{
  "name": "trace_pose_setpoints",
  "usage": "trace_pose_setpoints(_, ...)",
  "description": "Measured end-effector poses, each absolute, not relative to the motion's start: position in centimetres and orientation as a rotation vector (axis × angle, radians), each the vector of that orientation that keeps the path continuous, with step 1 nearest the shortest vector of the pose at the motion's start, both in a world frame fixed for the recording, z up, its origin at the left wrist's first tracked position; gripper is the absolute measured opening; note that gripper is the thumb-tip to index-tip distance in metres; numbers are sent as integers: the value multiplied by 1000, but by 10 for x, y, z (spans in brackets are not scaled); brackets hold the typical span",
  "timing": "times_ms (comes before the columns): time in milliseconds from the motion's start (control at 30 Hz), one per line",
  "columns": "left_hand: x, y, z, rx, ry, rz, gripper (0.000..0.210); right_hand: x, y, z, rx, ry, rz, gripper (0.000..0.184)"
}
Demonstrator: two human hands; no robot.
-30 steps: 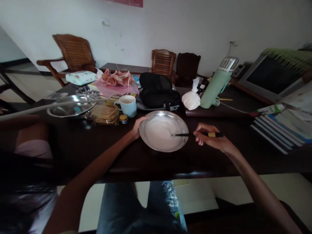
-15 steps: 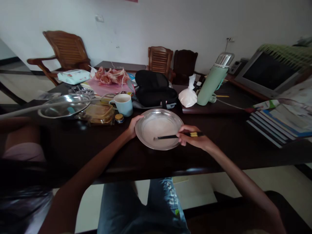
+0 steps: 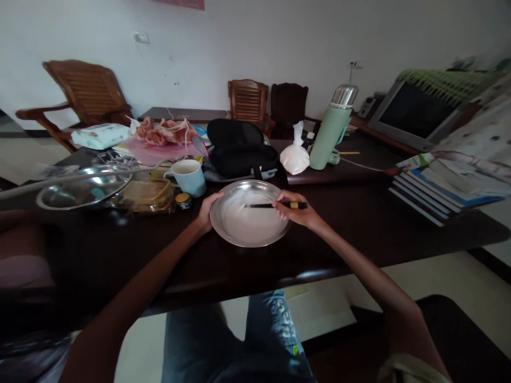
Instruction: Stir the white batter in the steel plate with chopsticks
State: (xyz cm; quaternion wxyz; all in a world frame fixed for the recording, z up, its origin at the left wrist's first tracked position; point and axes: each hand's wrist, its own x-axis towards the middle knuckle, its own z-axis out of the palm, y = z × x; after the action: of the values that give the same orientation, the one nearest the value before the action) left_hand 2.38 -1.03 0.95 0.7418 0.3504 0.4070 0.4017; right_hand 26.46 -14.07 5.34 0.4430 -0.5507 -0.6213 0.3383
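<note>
A round metal basin (image 3: pixel 223 234) sits on the dark table in front of me, with a pale, whitish mixture (image 3: pixel 251 222) covering its bottom. My left hand (image 3: pixel 208 210) grips the basin's left rim, its thumb along the edge. Over the right rim, my right hand (image 3: pixel 294 208) is closed around black chopsticks (image 3: pixel 261 206) with a gold band near the upper end. Their tips point left and reach the mixture near the basin's centre. I cannot make out clearly whether one or two sticks are held.
Left of the basin stand a light-blue mug (image 3: pixel 190 180), a small gold-lidded jar (image 3: pixel 183 200), plastic food boxes (image 3: pixel 147 196) and another metal basin (image 3: pixel 51 202). Behind are a black case (image 3: pixel 239 151), a tied bag of white powder (image 3: pixel 295 158) and a green thermos (image 3: pixel 329 135). Books (image 3: pixel 423 197) lie right; someone sits at left.
The chopstick tips have moved up and left across the basin, away from its near side, with my right hand. My left hand stays on the rim. The whole view has shifted slightly.
</note>
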Motion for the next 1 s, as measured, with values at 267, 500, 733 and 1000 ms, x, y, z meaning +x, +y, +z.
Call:
trace_pose_setpoints(267, 24, -11, 12, 768, 904, 868, 16, 259, -155, 51, -1354, -1538, 1071, 25)
trace_pose_setpoints(500, 22, -10, 10, 770, 848, 842, 20, 276, -149, 61, -1481, -1469, 831, 21)
trace_pose_setpoints(733, 22, -9, 9, 754, 857, 858, 18, 255, -138, 57, -1376, -1534, 1034, 23)
trace_pose_setpoints(1000, 22, -10, 8, 761, 883, 852, 15, 271, -160, 68, -1434, -1591, 1055, 18)
